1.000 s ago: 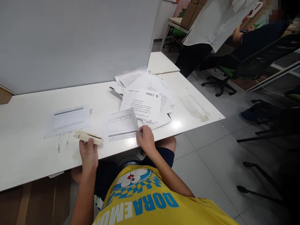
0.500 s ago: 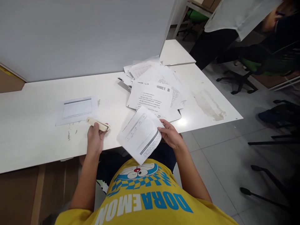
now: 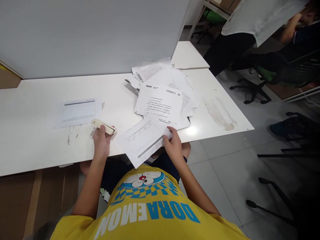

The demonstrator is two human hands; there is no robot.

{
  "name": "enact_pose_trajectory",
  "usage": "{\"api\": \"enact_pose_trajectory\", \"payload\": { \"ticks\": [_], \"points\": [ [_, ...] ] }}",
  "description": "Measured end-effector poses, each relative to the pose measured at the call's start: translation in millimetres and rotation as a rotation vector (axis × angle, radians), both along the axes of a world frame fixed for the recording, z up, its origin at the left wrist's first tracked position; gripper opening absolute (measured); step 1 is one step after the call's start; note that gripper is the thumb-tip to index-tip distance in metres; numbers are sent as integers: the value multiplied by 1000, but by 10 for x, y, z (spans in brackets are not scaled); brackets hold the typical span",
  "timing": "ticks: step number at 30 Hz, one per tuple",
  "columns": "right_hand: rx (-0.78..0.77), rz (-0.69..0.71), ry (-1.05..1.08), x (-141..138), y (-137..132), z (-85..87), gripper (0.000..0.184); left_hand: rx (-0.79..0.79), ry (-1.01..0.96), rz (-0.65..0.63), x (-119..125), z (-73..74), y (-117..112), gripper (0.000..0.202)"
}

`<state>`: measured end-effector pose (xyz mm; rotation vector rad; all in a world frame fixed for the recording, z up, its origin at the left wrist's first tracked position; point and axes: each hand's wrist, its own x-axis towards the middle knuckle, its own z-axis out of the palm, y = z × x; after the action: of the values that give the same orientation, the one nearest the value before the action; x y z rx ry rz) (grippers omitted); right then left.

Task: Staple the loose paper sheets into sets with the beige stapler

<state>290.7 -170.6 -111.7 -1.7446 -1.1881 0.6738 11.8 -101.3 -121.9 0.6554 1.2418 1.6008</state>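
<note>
A cream-coloured stapler (image 3: 104, 126) is gripped in my left hand (image 3: 101, 143), just above the white desk near its front edge. My right hand (image 3: 173, 143) pinches the right side of a printed sheet of paper (image 3: 145, 140), thumb on top. This sheet is tilted and reaches over the desk's front edge; whether it is one sheet or several, I cannot tell. Farther left, another printed paper (image 3: 78, 113) lies flat on the desk. Behind the held sheet spreads a loose pile of printed papers (image 3: 160, 100), overlapping at odd angles.
A grey partition (image 3: 95, 36) stands along the back of the white desk (image 3: 30, 133). Brown stains mark the desk at right. Beyond its right end are office chairs (image 3: 252, 86) and a person in a light top (image 3: 260, 20). A cardboard box (image 3: 8, 78) sits at far left.
My right hand has moved left with the printed sheet, which has turned and now lies closer to the stapler. My left hand keeps hold of the stapler. The view has shifted slightly.
</note>
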Motion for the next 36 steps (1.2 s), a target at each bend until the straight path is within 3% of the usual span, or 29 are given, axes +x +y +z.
{"api": "enact_pose_trajectory", "payload": {
  "ticks": [3,5,7,9,12,17,20,24,27,29,32,33,36],
  "points": [
    [35,-160,129,-99,-295,-95,50,27,-14,29,-4,6,-60,56],
    [-67,-213,373,-140,-524,-210,43,38,-10,37,3,6,-99,57],
    [-262,-98,650,-204,-700,-328,42,33,7,46,24,4,-120,59],
    [-441,136,864,-315,-757,-404,52,8,43,40,49,5,-111,58],
    [-529,412,1033,-530,-619,-422,64,-77,171,-6,49,33,-50,53],
    [-409,416,982,-765,-356,-421,62,-291,679,-100,-139,179,58,37],
    [-367,392,803,-777,-409,-470,68,-374,844,-204,-249,295,90,36],
    [-180,316,513,-695,-584,-442,67,-395,1024,-257,-235,426,137,34],
    [-76,329,612,-642,-654,-303,60,-403,1157,-297,-168,487,141,32],
    [-70,327,748,-658,-638,-201,59,-376,1203,-223,-133,495,59,35],
    [-101,361,914,-790,-558,-119,60,-195,986,-1,-76,441,-266,49],
    [-119,388,944,-857,-535,-119,61,-135,805,-6,-46,406,-418,55],
    [-207,502,963,-1048,-525,-193,65,-155,255,-252,80,269,-867,69]
  ]
}}
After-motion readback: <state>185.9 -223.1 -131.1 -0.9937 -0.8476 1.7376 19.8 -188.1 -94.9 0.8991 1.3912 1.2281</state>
